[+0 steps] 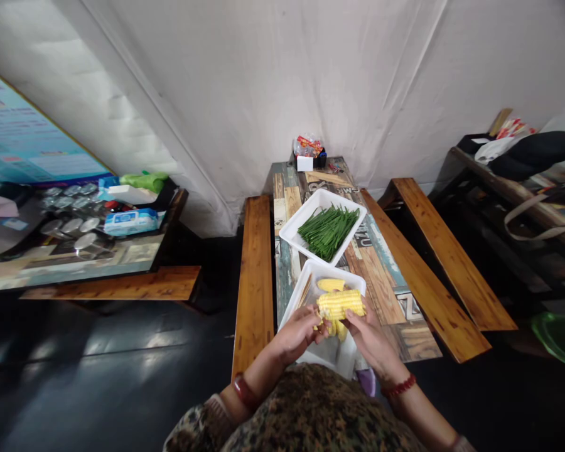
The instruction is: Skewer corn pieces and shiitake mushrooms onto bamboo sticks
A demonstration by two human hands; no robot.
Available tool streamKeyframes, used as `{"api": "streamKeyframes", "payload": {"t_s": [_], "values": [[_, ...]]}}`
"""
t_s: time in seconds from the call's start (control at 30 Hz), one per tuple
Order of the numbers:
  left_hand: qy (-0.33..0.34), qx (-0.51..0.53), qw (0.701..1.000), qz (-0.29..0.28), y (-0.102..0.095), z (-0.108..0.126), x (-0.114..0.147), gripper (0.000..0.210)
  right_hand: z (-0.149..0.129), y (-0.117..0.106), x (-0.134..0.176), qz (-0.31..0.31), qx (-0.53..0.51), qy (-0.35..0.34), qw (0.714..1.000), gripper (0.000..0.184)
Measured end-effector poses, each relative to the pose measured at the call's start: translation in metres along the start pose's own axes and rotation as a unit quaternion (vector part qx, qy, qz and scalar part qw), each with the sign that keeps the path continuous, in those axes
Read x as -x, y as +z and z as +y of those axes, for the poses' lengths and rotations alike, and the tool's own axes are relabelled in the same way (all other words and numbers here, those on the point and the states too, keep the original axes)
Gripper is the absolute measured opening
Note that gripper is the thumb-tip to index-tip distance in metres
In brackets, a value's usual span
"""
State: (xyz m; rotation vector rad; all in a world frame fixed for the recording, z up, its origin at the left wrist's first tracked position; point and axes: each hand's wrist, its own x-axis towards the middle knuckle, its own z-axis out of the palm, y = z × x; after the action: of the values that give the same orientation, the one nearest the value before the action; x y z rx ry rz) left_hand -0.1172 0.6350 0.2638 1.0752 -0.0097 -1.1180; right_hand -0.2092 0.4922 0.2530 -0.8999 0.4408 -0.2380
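A piece of yellow corn on the cob (341,304) is held level between my two hands, above the near white tray (306,276). My left hand (302,331) closes its fingers on the cob's left end. At the other end, my right hand (365,326) grips it with the thumb on the near side. Beneath, the tray holds more corn (330,284) and a few thin wooden skewers (305,290) along its left side. Part of the tray's contents is hidden by my hands. Just beyond stands a second white tray (289,233) with cut green stalks (328,231).
Wooden benches (253,270) flank the patchwork-patterned table (376,276). A black caddy (319,160) with packets stands at its far end by the wall. To the left, another table holds glass jars (91,242) and a wipes pack (132,221). A green basin (558,339) is at right.
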Motion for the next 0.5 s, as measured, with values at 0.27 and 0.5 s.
{"api": "streamKeyframes", "payload": {"t_s": [0.27, 0.5], "values": [[0.0, 0.026, 0.999, -0.019, 0.0, 0.001, -0.001, 0.036, -0.012, 0.005, 0.009, -0.036, 0.018, 0.008, 0.999, 0.062], [-0.008, 0.03, 0.999, 0.018, 0.007, 0.003, -0.003, 0.02, -0.011, 0.004, 0.013, -0.029, 0.04, 0.001, 0.999, 0.06]]}}
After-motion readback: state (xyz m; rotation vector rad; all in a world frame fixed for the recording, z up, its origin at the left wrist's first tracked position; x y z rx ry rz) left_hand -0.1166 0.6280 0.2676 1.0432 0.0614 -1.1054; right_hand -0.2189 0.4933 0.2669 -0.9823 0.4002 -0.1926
